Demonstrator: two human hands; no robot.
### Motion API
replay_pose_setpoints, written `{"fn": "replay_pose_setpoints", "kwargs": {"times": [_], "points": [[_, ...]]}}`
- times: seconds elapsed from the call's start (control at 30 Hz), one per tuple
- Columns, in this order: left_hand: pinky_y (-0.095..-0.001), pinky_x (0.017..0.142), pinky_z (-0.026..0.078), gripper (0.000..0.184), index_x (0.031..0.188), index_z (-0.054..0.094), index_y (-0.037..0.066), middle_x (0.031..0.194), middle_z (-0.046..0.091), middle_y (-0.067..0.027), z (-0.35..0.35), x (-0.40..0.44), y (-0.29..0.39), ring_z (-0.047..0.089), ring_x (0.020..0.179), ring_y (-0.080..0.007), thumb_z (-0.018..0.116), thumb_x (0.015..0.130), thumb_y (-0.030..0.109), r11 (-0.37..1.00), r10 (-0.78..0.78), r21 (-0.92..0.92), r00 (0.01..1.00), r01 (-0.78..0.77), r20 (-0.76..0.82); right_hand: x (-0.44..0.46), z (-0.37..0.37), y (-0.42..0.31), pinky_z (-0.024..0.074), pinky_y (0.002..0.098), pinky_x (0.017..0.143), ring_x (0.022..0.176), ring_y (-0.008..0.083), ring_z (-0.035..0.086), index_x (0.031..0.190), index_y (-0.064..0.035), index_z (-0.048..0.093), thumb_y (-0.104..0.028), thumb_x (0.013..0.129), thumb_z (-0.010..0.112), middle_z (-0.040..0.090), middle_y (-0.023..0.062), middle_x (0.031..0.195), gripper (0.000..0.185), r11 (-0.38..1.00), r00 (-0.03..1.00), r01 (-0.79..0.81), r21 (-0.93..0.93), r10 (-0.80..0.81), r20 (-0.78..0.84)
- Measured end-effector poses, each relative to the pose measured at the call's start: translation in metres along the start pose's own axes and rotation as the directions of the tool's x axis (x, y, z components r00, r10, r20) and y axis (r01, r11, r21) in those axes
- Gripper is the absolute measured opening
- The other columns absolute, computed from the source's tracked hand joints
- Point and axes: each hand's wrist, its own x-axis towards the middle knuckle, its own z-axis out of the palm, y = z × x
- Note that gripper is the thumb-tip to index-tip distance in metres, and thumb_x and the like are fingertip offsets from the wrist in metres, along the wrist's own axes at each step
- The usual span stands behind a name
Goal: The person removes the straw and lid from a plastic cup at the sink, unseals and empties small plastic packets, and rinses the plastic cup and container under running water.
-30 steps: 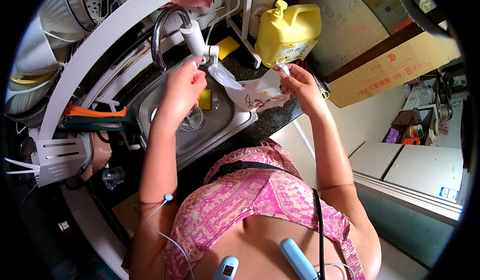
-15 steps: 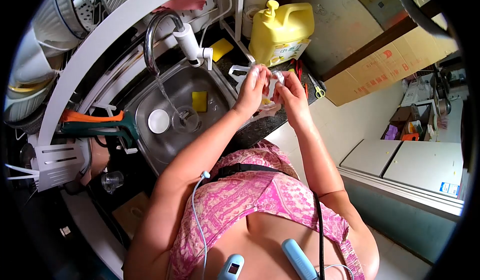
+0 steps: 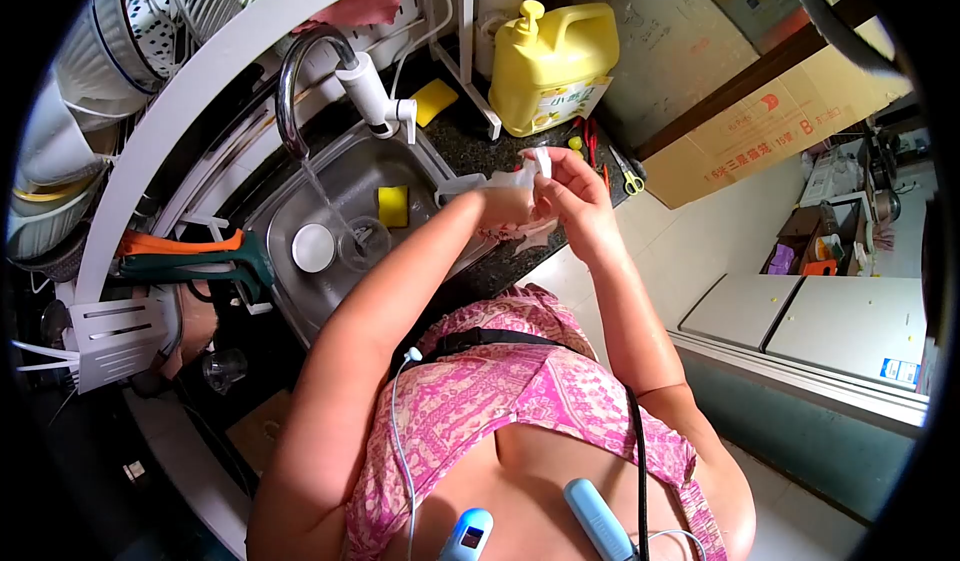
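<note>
My right hand (image 3: 578, 196) pinches the edge of a white plastic bag (image 3: 540, 164) above the dark counter by the sink. My left hand (image 3: 507, 207) reaches down at the bag, its fingers hidden by the bag and the wrist. Water runs from the curved faucet (image 3: 290, 101) into a clear container (image 3: 364, 244) in the metal sink (image 3: 345, 176). Beside it in the basin lie a small white bowl (image 3: 314, 248) and a yellow sponge (image 3: 393, 207).
A yellow jug (image 3: 553, 71) stands behind my hands. Scissors (image 3: 630, 178) and red-handled tools lie at the counter's right end. Another yellow sponge (image 3: 434, 102) is behind the sink. Orange and green handled tools (image 3: 190, 251) and a slotted spatula (image 3: 118, 341) are at the left.
My left hand has moved from above the sink to the bag on the right, then lower against it. My right hand has shifted slightly left. The bowl and container in the sink are now uncovered.
</note>
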Motion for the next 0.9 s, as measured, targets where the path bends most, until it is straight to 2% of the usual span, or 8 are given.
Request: {"fn": "replay_pose_setpoints", "kwargs": {"times": [0.07,0.2,0.27,0.37,0.5,0.7,0.83,0.9], "points": [[-0.0358,0.075,0.05,0.021,0.1,0.06,-0.003,0.1,0.065,-0.0148,0.011,0.046,-0.053,0.061,0.088,-0.0229,0.053,0.085,0.011,0.846,0.019,-0.533,1.0,-0.024,-0.015,0.002,-0.004,-0.006,0.0452,0.0224,0.065,0.074,0.007,0.053,0.12,-0.0033,0.055,0.0,0.093,0.05,0.057,0.0009,0.086,0.027,1.0,0.998,0.016,-0.027,-0.017,-0.054],[-0.0337,0.074,0.05,0.023,0.105,0.058,-0.001,0.098,0.064,-0.0143,0.009,0.029,-0.025,0.06,0.087,-0.0205,0.054,0.084,0.006,0.995,-0.036,-0.098,0.985,0.02,-0.166,0.003,-0.018,0.0,0.0469,0.0235,0.067,0.073,0.0086,0.055,0.125,-0.0045,0.052,-0.005,0.09,0.057,0.058,0.0007,0.087,0.035,0.994,0.998,-0.055,-0.092,0.052,-0.029],[-0.0337,0.076,0.051,0.029,0.112,0.058,-0.002,0.103,0.065,-0.0171,0.01,0.04,-0.031,0.062,0.091,-0.0202,0.057,0.083,0.004,0.998,-0.063,-0.042,0.966,0.054,-0.25,0.004,-0.02,0.007,0.05,0.0259,0.069,0.077,0.0114,0.06,0.13,-0.0061,0.05,-0.005,0.087,0.063,0.063,0.0058,0.089,0.045,0.788,0.99,-0.075,-0.612,-0.016,-0.141],[-0.0352,0.081,0.051,0.042,0.12,0.056,-0.001,0.107,0.065,-0.0183,0.018,0.029,-0.012,0.064,0.097,-0.0235,0.062,0.078,-0.001,0.972,-0.165,-0.21,0.948,0.109,-0.271,0.013,-0.03,0.037,0.0531,0.0321,0.076,0.086,0.0156,0.065,0.128,-0.0056,0.053,-0.005,0.076,0.072,0.068,0.0148,0.098,0.056,0.408,0.977,0.006,-0.913,-0.198,-0.082],[-0.0326,0.076,0.051,0.04,0.119,0.051,-0.005,0.108,0.062,-0.0154,0.018,-0.005,0.019,0.061,0.094,-0.0201,0.055,0.079,-0.004,0.985,-0.098,-0.165,0.951,0.05,-0.294,0.024,-0.034,0.044,0.0535,0.0363,0.075,0.085,0.0342,0.068,0.113,-0.0028,0.057,-0.007,0.07,0.071,0.067,0.0219,0.094,0.045,0.664,0.98,-0.108,-0.74,-0.055,-0.193],[-0.0321,0.073,0.048,0.036,0.114,0.054,-0.002,0.097,0.063,-0.0122,0.014,-0.007,0.009,0.059,0.085,-0.018,0.055,0.077,-0.003,0.961,-0.1,-0.272,0.979,0.05,-0.175,0.033,-0.037,0.066,0.051,0.043,0.067,0.075,0.0389,0.065,0.097,-0.0041,0.058,-0.003,0.066,0.069,0.065,0.0204,0.076,0.033,0.528,0.965,-0.164,-0.833,-0.089,-0.246],[-0.0366,0.078,0.05,0.032,0.111,0.056,-0.005,0.097,0.064,-0.0163,0.01,-0.036,0.005,0.063,0.087,-0.027,0.055,0.081,0.004,0.992,0.06,0.12,0.969,-0.031,-0.24,0.036,-0.039,0.076,0.05,0.0453,0.065,0.075,0.0411,0.064,0.091,-0.0035,0.055,-0.001,0.071,0.065,0.064,0.022,0.076,0.022,0.357,0.951,-0.08,-0.931,-0.252,-0.178],[-0.0392,0.083,0.049,0.032,0.113,0.057,-0.004,0.1,0.065,-0.0164,0.013,-0.044,-0.011,0.062,0.09,-0.0329,0.055,0.081,0.003,0.847,0.524,0.374,0.715,-0.378,-0.462,0.042,-0.057,0.089,0.0505,0.0431,0.064,0.073,0.038,0.065,0.091,-0.003,0.056,0.0,0.074,0.061,0.063,0.0229,0.075,0.018,0.264,0.923,-0.085,-0.961,-0.342,-0.175]]}}
